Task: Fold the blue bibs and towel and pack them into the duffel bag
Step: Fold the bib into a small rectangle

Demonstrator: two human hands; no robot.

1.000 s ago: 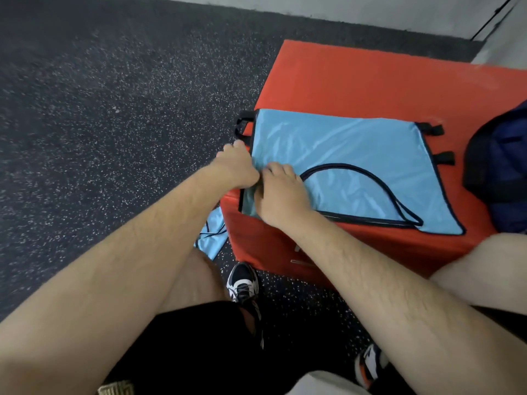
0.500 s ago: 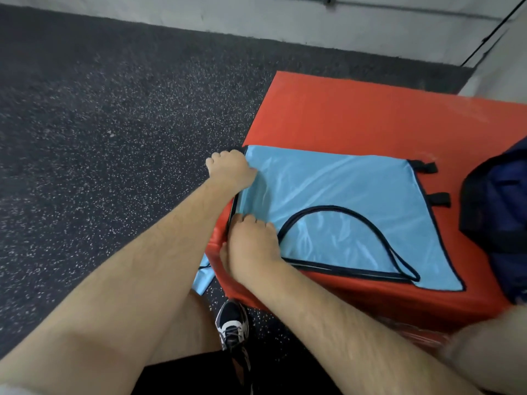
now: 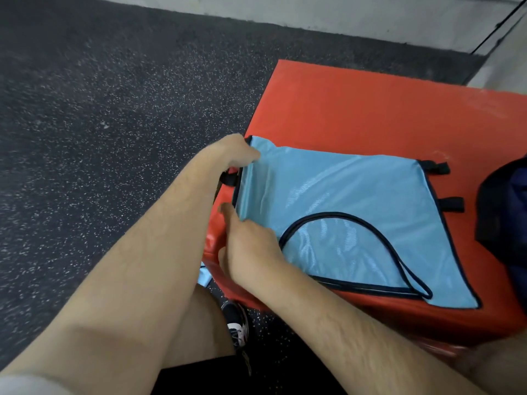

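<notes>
A light blue bib [image 3: 336, 195] with dark trim lies flat on the red padded box [image 3: 370, 109], its black straps sticking out at the right. My left hand [image 3: 232, 152] grips the bib's far left corner. My right hand [image 3: 248, 246] pinches the bib's left edge nearer to me, lifting it a little. The dark blue duffel bag [image 3: 504, 215] sits on the box at the right edge of view, mostly cut off. Another bit of light blue cloth [image 3: 204, 275] shows below the box beside my knee.
Dark speckled rubber floor [image 3: 99, 124] spreads to the left and behind the box. A pale wall [image 3: 370, 15] runs along the far side. My knees and a black-and-white shoe [image 3: 236, 323] are close to the box's near side.
My hands have spread apart along the bib's left edge: the left moved to the far corner, the right toward me. That edge now curls up slightly.
</notes>
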